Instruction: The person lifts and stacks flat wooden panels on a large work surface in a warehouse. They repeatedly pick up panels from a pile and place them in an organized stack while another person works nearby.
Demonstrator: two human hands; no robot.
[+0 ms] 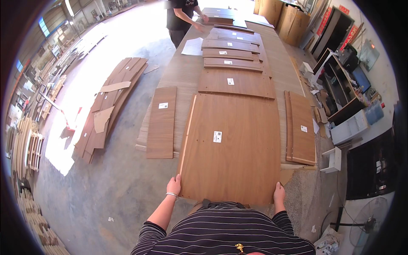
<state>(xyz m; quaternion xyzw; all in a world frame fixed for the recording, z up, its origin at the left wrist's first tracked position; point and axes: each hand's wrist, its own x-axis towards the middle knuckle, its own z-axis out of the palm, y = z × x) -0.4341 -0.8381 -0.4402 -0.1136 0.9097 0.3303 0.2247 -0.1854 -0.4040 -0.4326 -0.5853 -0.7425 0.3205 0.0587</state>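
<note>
A large brown wood-grain board with a small white label lies flat in front of me, its near edge close to my waist. My left hand is closed round its near left edge, a bracelet on the wrist. On the near right edge, my right hand grips the same board. The fingers of both hands are partly hidden beneath it. Past its far edge lies another labelled brown panel. A narrow panel rests to the left, and stacked panels lie to the right.
Several narrower panels lie in a row along the cardboard-covered table. At its far left a co-worker reaches over the panels. A stack of boards lies to the left. On the right stand a shelf unit and a fan.
</note>
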